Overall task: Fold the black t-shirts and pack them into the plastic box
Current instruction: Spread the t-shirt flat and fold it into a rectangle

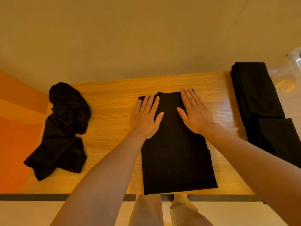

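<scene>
A single head-worn wide-angle view looks steeply down and forward from close above the wooden tabletop (114, 101), taking in its near edge, the wall beyond, and the person's legs below.

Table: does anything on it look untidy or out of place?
Only the crumpled black shirt at the table's left edge, bunched and unfolded. The shirt under both flat hands, left and right, lies neat.
</scene>
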